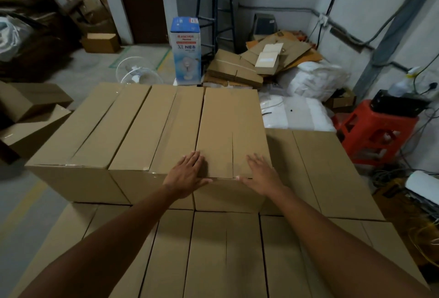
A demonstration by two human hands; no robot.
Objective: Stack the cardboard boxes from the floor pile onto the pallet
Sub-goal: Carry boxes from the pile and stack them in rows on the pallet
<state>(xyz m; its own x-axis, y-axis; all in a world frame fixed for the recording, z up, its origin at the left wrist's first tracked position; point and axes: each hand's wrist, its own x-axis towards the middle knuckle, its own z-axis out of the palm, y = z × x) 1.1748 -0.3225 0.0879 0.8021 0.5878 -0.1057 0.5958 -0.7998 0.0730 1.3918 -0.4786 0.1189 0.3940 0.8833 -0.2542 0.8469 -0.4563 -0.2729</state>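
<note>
Left hand (187,174) and right hand (261,175) lie flat, fingers wide, on the top box (228,131); cartons (166,250) hide the pallet.

Head-worn wide-angle view, forward and down, close above cardboard boxes (231,128)

My left arm (118,233): bare, stretched forward, nearly straight.
My left hand (187,175): palm down, fingers straight and close together, thumb spread toward my right.
My right arm (320,231): bare, stretched forward likewise.
My right hand (261,174): palm down, fingers straight, slightly fanned.
</note>
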